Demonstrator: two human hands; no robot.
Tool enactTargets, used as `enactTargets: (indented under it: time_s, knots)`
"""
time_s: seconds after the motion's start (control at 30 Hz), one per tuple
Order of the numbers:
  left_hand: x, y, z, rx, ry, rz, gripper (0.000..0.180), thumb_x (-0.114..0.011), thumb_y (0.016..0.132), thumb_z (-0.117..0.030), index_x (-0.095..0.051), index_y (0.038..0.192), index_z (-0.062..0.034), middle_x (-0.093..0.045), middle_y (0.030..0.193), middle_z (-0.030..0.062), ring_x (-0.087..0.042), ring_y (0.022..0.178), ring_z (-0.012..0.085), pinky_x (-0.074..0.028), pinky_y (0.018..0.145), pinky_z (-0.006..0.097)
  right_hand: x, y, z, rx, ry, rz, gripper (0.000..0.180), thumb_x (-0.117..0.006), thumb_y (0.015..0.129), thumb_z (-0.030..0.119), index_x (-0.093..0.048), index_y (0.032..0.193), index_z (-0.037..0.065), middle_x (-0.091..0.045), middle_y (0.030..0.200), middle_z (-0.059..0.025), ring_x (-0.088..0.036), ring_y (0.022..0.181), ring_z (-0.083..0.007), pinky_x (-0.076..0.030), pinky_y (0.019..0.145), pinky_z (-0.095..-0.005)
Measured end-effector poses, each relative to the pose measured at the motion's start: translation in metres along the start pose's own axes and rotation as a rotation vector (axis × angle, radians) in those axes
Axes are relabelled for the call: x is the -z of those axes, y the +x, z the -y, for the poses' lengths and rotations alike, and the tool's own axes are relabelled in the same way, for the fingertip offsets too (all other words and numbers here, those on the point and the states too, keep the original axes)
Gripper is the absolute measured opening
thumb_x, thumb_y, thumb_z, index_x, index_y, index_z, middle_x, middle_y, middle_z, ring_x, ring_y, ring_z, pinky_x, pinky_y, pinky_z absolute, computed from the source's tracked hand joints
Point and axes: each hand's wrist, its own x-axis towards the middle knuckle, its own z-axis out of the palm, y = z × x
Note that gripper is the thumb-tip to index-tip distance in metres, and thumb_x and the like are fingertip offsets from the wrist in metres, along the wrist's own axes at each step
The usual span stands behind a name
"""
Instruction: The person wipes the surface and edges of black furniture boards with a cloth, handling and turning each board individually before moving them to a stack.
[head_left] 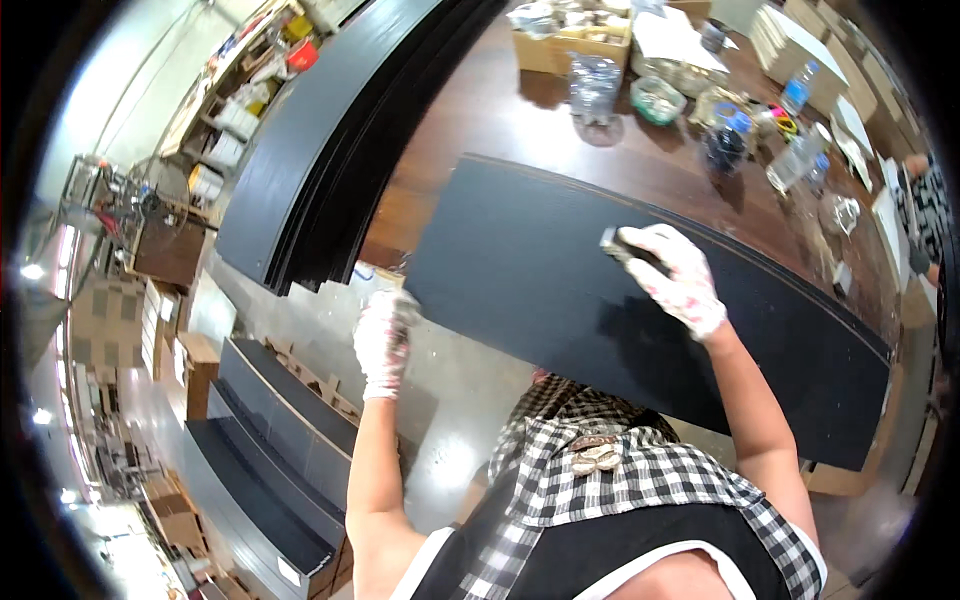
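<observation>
A long black board lies slantwise across the brown table in front of me. My right hand, in a white glove with pink marks, is over the middle of the board. Its fingers are closed around a small block, dark with a pale grey end; its exact kind is unclear. My left hand, gloved the same way, is beside the board's left end with its fingers curled in. Something greyish shows at those fingertips, too blurred to name. Whether the left hand touches the board I cannot tell.
A tall stack of black boards stands at the left of the table. Bottles, a jar, a green bowl and a cardboard box crowd the far side. More boards lie lower left. Another person's arm shows far right.
</observation>
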Motion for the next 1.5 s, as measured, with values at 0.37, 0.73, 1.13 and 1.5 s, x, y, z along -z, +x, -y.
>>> enactTargets:
  time_s: [0.37,0.73,1.13,1.5]
  knots:
    - [-0.017,-0.104,0.066,0.954,-0.754,-0.792,0.054,-0.062,0.091,-0.003,-0.041,0.141,-0.0012,-0.058,0.129,0.0103,-0.061,0.110,0.0216,-0.052,0.094,0.035,-0.280,0.127,0.130,0.429,-0.102,0.851,0.021,-0.061,0.080,0.028,-0.065,0.095,0.013,-0.058,0.086,-0.0096,-0.061,0.082,-0.0298,-0.051,0.067,-0.0428]
    - [0.060,0.070,-0.018,0.602,-1.228,-0.258,0.056,-0.075,0.080,-0.022,-0.057,0.126,0.0025,-0.064,0.116,0.0126,-0.062,0.106,0.0202,-0.051,0.091,0.034,-0.218,0.251,-0.008,0.246,-0.461,0.464,0.024,-0.063,0.082,0.027,-0.068,0.104,0.019,-0.062,0.085,-0.0097,-0.061,0.088,-0.0333,-0.052,0.074,-0.0461]
    - [-0.038,0.104,-0.049,-0.047,-0.441,0.130,0.075,-0.080,0.066,-0.019,-0.051,0.135,-0.0088,-0.058,0.124,0.0151,-0.057,0.110,0.0348,-0.045,0.092,0.045,-0.123,0.147,-0.029,-0.020,-0.347,0.262,0.039,-0.073,0.079,0.020,-0.067,0.117,0.015,-0.063,0.099,-0.0095,-0.061,0.092,-0.0292,-0.051,0.082,-0.0392]
    - [-0.036,0.102,-0.042,-0.063,-0.449,0.171,0.072,-0.080,0.066,-0.025,-0.055,0.133,-0.0115,-0.060,0.124,0.0116,-0.060,0.106,0.0304,-0.047,0.088,0.043,-0.131,0.146,-0.016,-0.062,-0.366,0.199,0.037,-0.072,0.080,0.022,-0.067,0.116,0.016,-0.063,0.100,-0.0081,-0.060,0.092,-0.0280,-0.050,0.081,-0.0395]
